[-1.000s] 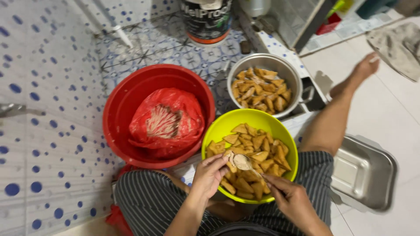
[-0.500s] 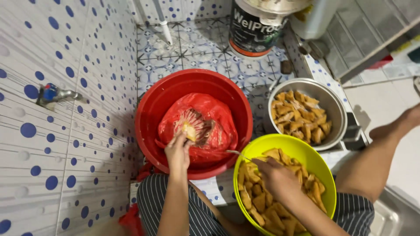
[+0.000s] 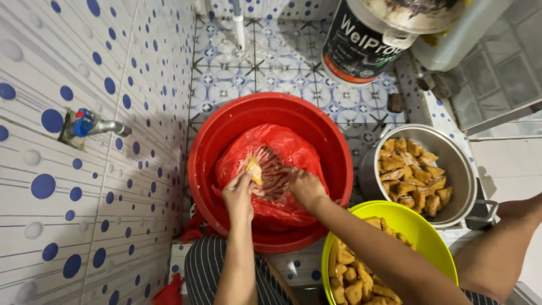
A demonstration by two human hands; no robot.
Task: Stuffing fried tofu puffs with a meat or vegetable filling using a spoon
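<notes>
A red basin point(image 3: 226, 130) on the tiled floor holds a red plastic bag point(image 3: 296, 149) with a pale stringy filling showing at its mouth. My left hand point(image 3: 240, 195) pinches a yellow-brown tofu piece point(image 3: 254, 169) at the bag's opening. My right hand point(image 3: 305, 186) is shut on the filling and the bag's edge beside it. A yellow-green bowl point(image 3: 420, 226) of fried tofu pieces sits by my lap, partly under my right forearm. A metal pot point(image 3: 457, 164) holding more tofu pieces stands behind it to the right.
A blue-dotted tiled wall with a tap point(image 3: 90, 125) runs along the left. A black-and-white bucket point(image 3: 367, 42) and a white pipe point(image 3: 238, 22) stand at the back. My bent knee point(image 3: 508, 237) is at the right, striped shorts point(image 3: 206, 271) below.
My left hand carried a tofu piece from the yellow-green bowl to the red bag. My right hand followed from the bowl into the bag. The view shifted left.
</notes>
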